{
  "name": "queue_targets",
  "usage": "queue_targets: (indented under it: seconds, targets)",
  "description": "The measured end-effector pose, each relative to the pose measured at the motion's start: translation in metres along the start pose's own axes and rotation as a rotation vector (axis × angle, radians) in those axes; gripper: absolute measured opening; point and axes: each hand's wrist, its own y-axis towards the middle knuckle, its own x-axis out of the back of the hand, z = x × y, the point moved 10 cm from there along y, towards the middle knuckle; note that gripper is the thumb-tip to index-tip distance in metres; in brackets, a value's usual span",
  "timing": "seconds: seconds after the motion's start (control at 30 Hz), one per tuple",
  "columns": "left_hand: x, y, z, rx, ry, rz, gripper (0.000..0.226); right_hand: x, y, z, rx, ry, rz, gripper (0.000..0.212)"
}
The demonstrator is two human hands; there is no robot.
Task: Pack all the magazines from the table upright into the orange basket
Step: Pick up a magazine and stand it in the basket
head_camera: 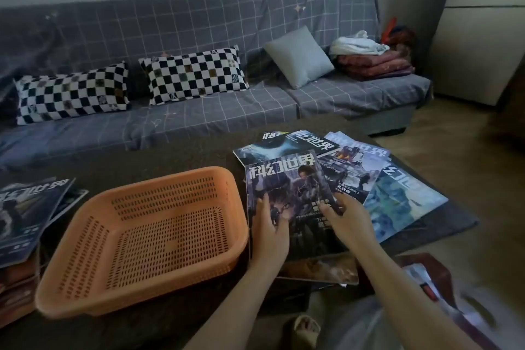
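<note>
- Step in hand: picking up the first magazine [287, 196]; the basket [147, 239], just left of the hands, holds nothing yet.
- Left hand [270, 231] clasps its lower left edge, fingers curled over the cover.
- Right hand [348, 221] grips the lower right edge, thumb on top.
- More magazines [397, 190] fan out beyond the right hand; another pile [25, 216] lies far left.
- Next: likely lift, tip it on edge, stand it against the basket wall.

- The stack of magazines [25, 216] at the left is cut off by the frame's edge.
- The held magazine [287, 196] covers most of the one beneath it [321, 270].
- The left hand [270, 231] hides that cover's lower left corner.
- The small cover text is too blurred to read.
- At the lower right, a blurred red-and-white object [431, 290], perhaps packaging, cannot be identified.
</note>
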Motion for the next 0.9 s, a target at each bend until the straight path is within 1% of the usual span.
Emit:
queue_targets:
  seconds: [0.07, 0.17, 0.23, 0.3, 0.37, 0.47, 0.53, 0.6, 0.63, 0.77, 0.83, 0.9]
  targets:
    - [0.002, 0.003, 0.000, -0.021, 0.066, -0.029, 0.063, 0.001, 0.005, -0.004, -0.065, -0.026, 0.015, 0.036]
    - [0.001, 0.003, 0.001, -0.023, 0.104, -0.033, 0.062, -0.003, 0.013, -0.010, -0.137, -0.097, 0.089, 0.024]
    - [-0.001, 0.002, 0.001, -0.025, 0.122, -0.025, 0.060, -0.004, 0.016, -0.011, -0.165, -0.140, 0.137, 0.022]
    - [-0.001, 0.003, 0.000, -0.026, 0.130, -0.014, 0.059, -0.005, 0.017, -0.011, -0.162, -0.152, 0.151, 0.017]
    - [-0.002, 0.002, -0.002, -0.027, 0.136, -0.005, 0.055, -0.004, 0.014, -0.011, -0.162, -0.036, 0.131, 0.014]
    - [-0.003, -0.002, -0.008, -0.029, 0.161, 0.016, 0.051, 0.011, 0.002, -0.019, -0.216, 0.239, -0.001, 0.013]
    - [-0.002, -0.004, -0.018, -0.061, 0.233, 0.004, 0.051, 0.027, -0.007, -0.027, -0.276, 0.420, -0.077, 0.008]
    - [-0.003, -0.007, -0.030, -0.091, 0.273, -0.009, 0.052, 0.046, -0.015, -0.033, -0.312, 0.557, -0.128, 0.002]
    - [-0.003, -0.008, -0.037, -0.099, 0.242, -0.012, 0.053, 0.057, -0.019, -0.034, -0.316, 0.605, -0.150, 0.002]
    - [-0.004, -0.013, -0.065, -0.153, 0.104, -0.047, 0.057, 0.095, -0.029, -0.023, -0.255, 0.711, -0.193, 0.008]
    - [0.004, -0.013, -0.071, -0.122, 0.053, -0.063, 0.059, 0.108, -0.033, -0.014, -0.211, 0.714, -0.204, 0.008]
    - [0.017, -0.011, -0.071, -0.045, -0.039, -0.054, 0.058, 0.113, -0.037, -0.004, -0.185, 0.704, -0.191, 0.007]
